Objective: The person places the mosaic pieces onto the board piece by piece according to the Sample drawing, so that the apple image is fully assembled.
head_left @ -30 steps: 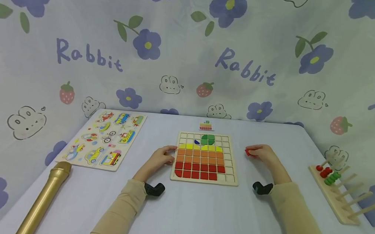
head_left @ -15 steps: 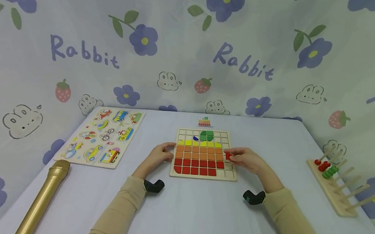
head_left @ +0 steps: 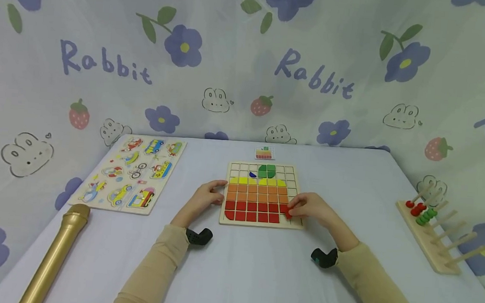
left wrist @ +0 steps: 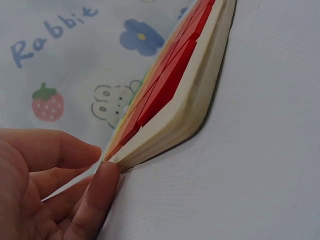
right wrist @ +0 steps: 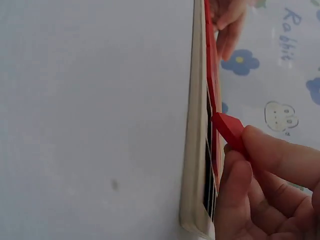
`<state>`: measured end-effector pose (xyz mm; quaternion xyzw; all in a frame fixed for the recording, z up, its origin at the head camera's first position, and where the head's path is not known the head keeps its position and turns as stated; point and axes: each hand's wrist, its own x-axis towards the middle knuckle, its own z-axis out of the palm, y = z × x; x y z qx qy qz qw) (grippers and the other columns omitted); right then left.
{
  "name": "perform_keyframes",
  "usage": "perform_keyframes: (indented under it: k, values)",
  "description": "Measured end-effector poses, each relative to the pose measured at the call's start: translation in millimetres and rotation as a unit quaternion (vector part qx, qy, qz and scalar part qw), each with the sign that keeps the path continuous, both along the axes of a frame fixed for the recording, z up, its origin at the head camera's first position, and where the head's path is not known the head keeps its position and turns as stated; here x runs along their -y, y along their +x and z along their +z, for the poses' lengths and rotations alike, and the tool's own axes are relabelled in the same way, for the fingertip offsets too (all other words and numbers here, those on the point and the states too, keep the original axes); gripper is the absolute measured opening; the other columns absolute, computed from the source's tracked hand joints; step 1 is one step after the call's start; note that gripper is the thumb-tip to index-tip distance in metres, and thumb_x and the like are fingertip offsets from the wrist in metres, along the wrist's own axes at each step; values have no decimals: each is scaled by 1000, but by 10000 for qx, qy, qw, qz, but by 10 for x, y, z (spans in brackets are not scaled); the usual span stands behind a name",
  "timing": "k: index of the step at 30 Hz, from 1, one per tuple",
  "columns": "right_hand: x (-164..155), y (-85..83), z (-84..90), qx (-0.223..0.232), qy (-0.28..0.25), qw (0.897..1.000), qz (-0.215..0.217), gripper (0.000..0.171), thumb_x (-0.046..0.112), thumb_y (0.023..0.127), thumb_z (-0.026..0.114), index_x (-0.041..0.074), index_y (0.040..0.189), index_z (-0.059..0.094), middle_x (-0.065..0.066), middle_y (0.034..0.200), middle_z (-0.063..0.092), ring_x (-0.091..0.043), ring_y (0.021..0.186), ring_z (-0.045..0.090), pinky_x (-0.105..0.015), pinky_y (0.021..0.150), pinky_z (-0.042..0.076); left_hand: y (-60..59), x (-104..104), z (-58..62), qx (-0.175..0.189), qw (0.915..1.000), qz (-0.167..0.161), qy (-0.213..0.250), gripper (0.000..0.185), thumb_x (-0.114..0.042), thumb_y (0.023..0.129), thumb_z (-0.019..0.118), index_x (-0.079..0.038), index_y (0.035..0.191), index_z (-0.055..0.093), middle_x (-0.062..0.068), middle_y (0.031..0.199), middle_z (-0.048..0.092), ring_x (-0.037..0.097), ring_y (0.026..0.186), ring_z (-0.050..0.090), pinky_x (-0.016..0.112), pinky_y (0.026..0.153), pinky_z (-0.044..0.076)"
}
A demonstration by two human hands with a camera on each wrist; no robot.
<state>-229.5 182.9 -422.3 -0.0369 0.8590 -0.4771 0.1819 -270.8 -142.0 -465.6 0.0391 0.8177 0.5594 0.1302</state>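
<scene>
A square wooden mosaic board (head_left: 291,177) lies mid-table, with rows of red, orange and yellow tiles and a green and blue motif on top. My left hand (head_left: 201,202) touches its left edge with thumb and index fingertips, which are apart from each other in the head view. Between thumb and fingers, my right hand (head_left: 314,209) pinches a small red tile (right wrist: 231,131), tilted over the board's lower right part. In the right wrist view, a dark gap (right wrist: 209,170) shows at the board's near edge, just beside that tile.
Behind the board lies a small picture card (head_left: 265,153). A vehicle peg puzzle (head_left: 139,188) and a gold microphone (head_left: 58,246) are on the left. At the right stands a wooden rack (head_left: 437,250) with red and green beads on its pegs.
My right hand has carried the red tile leftward from beside the board, then down to its lower right part. The left hand has stayed at the board's left edge.
</scene>
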Motion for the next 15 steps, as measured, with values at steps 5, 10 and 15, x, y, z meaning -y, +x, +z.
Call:
perform_keyframes:
  k: [5, 10, 15]
  values:
    - [104, 16, -18, -268, 731, 9970, 52, 15, 14, 75, 74, 5, 86, 69, -4, 85, 61, -18, 77, 49, -27, 64, 41, -19, -6, 25, -30, 10000, -55, -7, 53, -7, 82, 57, -11, 134, 49, 15, 100, 59, 16, 78, 60, 29, 72, 50]
    - [192, 45, 2, -643, 1322, 9889, 198, 10, 14, 75, 74, 7, 79, 68, -3, 82, 63, -18, 75, 49, -27, 62, 40, -22, 2, 35, 52, 10000, -62, -2, 53, -6, 82, 57, -10, 135, 48, 14, 97, 59, 15, 76, 60, 27, 71, 49]
    - [253, 78, 4, -726, 1549, 9852, 146, 9, 12, 75, 74, 7, 75, 66, -1, 74, 61, -16, 71, 48, -27, 60, 39, 72, 1, 159, 24, 9999, -125, -57, 53, -5, 83, 55, -5, 135, 46, 16, 100, 59, 17, 78, 60, 29, 73, 49]
